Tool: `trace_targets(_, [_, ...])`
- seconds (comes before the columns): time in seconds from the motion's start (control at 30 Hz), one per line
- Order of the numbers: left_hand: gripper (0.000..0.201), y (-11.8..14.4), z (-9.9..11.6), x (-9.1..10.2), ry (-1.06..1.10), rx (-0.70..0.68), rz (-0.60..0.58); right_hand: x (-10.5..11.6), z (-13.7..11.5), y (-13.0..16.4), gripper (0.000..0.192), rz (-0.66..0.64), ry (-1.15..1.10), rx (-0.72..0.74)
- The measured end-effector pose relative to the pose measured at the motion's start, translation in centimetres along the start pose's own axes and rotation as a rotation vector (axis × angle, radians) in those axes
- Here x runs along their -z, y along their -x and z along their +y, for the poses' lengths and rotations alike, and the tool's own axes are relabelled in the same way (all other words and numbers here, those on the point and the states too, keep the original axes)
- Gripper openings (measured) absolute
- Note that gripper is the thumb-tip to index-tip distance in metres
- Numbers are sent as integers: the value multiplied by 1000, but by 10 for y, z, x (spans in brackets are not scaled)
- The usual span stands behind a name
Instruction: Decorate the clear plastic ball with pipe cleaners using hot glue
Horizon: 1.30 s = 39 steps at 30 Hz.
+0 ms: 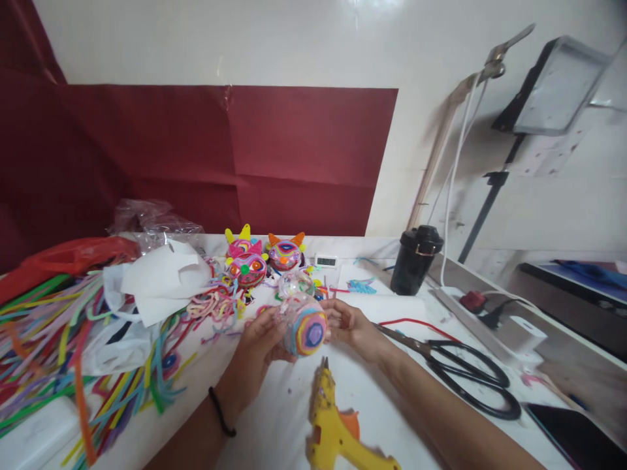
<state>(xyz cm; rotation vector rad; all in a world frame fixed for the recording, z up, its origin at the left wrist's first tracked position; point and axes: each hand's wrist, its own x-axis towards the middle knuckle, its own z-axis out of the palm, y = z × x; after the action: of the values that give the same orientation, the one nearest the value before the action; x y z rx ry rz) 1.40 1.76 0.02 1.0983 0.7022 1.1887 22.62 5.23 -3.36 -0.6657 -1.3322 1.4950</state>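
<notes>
Between my hands is a see-through ball [306, 326] partly covered with rings of coloured fuzzy strands, purple at the centre. My left hand [264, 336] grips it from the left, with a black band on the wrist. The fingers of my right hand [345, 323] are bent and pressed against its right side; whether they also pinch a strand cannot be made out. Just below the ball lies a yellow hot glue gun [326, 418], nozzle pointing up toward it. Behind the ball sits another see-through ball [296, 284].
Several finished animal-face ornaments [248, 266] stand at the back. Many pipe cleaners [112, 365] and white paper [166, 281] cover the left side. Large black-handled scissors [470, 372], a phone [578, 434], a black cup [416, 261] and a power strip [490, 326] are on the right.
</notes>
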Motion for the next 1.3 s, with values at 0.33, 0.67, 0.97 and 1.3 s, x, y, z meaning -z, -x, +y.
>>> trace_targets(0.33, [24, 1, 4, -4, 25, -7, 22, -3, 4, 2, 47, 11, 79, 5])
trace_targets(0.67, [22, -5, 3, 5, 6, -54, 120, 1, -34, 9, 34, 50, 522, 42])
trace_targets(0.97, [24, -13, 11, 14, -54, -136, 318, -61, -48, 89, 51, -285, 1498, -176])
trace_targets(1.3, [21, -14, 20, 19, -97, -191, 449, -62, 20, 115, 49, -120, 1879, 387])
